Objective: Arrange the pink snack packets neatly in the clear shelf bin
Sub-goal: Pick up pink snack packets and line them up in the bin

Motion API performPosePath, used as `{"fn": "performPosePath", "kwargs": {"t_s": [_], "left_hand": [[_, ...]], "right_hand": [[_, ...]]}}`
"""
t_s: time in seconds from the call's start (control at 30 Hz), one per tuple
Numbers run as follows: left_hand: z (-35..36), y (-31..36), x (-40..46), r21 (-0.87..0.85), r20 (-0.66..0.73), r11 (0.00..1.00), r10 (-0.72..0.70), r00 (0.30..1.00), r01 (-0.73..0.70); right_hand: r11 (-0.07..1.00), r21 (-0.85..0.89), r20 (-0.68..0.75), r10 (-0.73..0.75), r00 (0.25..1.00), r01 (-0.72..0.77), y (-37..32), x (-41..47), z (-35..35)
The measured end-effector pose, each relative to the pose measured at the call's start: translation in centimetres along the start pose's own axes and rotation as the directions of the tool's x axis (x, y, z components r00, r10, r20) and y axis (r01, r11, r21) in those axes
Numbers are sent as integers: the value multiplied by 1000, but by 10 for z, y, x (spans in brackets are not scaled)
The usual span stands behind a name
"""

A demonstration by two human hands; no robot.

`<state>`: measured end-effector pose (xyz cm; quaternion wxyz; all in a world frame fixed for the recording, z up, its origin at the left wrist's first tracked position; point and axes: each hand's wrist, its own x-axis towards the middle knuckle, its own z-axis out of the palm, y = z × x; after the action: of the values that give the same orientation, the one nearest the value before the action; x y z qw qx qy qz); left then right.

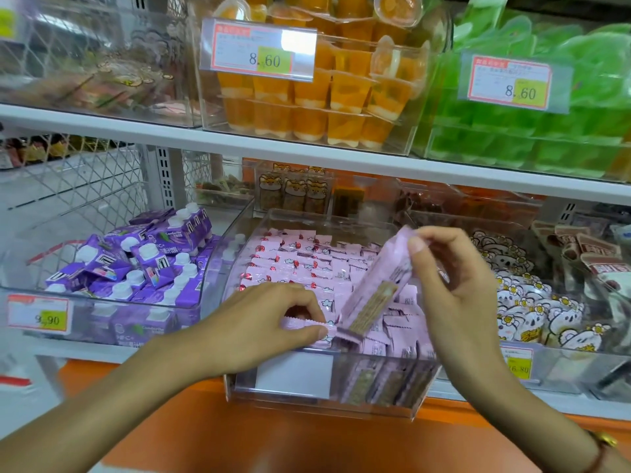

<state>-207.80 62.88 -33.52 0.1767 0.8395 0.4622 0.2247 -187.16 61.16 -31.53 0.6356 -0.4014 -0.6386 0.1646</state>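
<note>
The long pink packet (379, 288) held aloft looks light and thin-walled, a crinkly film sleeve with a stiff row of wafers showing through its clear window; the filling is probably brittle, so squeezing the middle risks cracking it. The crimped end seals are the safer places to take hold. The right hand (454, 278) pinches the packet's upper end between thumb and fingertips, tilting it so the lower end dips into the near part of the clear shelf bin (317, 401). The left hand (269, 322) is closed on the serrated edge of another pink packet (307, 327) lying across the near left of the bin.

Inside, the far part of the bin carries tidy overlapping rows of small pink packets (300, 264), while the near right is a looser jumble. More long packets stand on end behind the front wall.

To the left, a neighbouring bin holds purple drink cartons (136, 261); to the right, one holds bear-printed snack bags (532, 302). On the shelf above sit orange jelly cups (307, 97) and green jelly cups (546, 131).
</note>
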Motion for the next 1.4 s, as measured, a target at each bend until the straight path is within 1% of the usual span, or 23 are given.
{"fn": "performPosePath", "kwargs": {"t_s": [0.07,0.13,0.17,0.23,0.33,0.4,0.43,0.47,0.5,0.53,0.57,0.6,0.67,0.77,0.87,0.93,1.0,1.07,1.13,1.2,1.27,1.33,1.4], "left_hand": [[1,1,-2,13,-5,1000,4,1000,-4],[3,3,-3,8,-57,1000,0,998,0],[6,5,-4,-18,-109,1000,-8,994,6],[9,12,-6,-156,-210,988,-47,977,14],[12,24,-5,-333,-240,941,-21,971,-62],[11,30,-5,-398,-257,911,6,967,-111],[9,31,-4,-463,-272,878,-14,962,-118],[7,32,-2,-559,-272,824,-73,960,-96],[4,32,-1,-677,-231,736,-186,955,-21],[1,33,1,-784,-141,614,-318,937,91],[-3,33,4,-846,-46,498,-425,904,191],[-6,33,6,-866,23,426,-486,874,260],[-8,32,9,-859,99,387,-519,849,336],[-8,31,9,-830,117,427,-496,860,359],[-10,28,6,-821,104,473,-427,898,320],[-12,29,5,-824,50,505,-387,921,257],[-9,28,3,-737,-70,648,-356,932,192],[-1,24,-1,-568,-186,817,-248,951,102],[6,20,-6,-386,-178,921,-129,976,52],[10,16,-8,-137,-106,990,-41,993,26],[10,13,-9,44,-45,999,-1,999,3],[8,12,-8,59,-28,998,-19,999,20],[8,12,-5,56,-29,998,-36,999,38]], "right_hand": [[993,71,-106,102,989,-95,2,6,-3],[943,201,-137,296,945,-266,7,8,-5],[891,288,-112,396,911,-352,9,9,-6],[770,424,-14,532,847,-477,11,8,-6],[634,510,142,604,784,-581,12,6,-2],[612,494,207,608,767,-618,12,5,0],[638,457,218,595,774,-619,11,6,0],[710,375,209,562,800,-597,11,6,-2],[811,235,192,502,843,-536,11,6,-5],[902,72,189,407,894,-426,10,5,-8],[957,-64,226,291,930,-284,7,3,-10],[977,-156,293,185,938,-143,5,0,-9],[958,-271,414,31,910,91,5,-5,-6],[878,-400,434,-71,898,263,8,-8,-1],[838,-459,383,-114,917,296,9,-6,-2],[909,-379,336,-40,941,174,10,-5,-3],[982,-171,309,129,942,-78,10,-2,-4],[936,65,349,304,887,-346,12,0,-4],[833,220,388,403,829,-508,17,2,-5],[758,303,412,443,796,-578,19,3,-4],[733,326,446,438,781,-597,18,2,-3],[760,290,492,404,772,-582,17,-2,-1],[833,202,516,357,778,-516,16,-5,1]]}}
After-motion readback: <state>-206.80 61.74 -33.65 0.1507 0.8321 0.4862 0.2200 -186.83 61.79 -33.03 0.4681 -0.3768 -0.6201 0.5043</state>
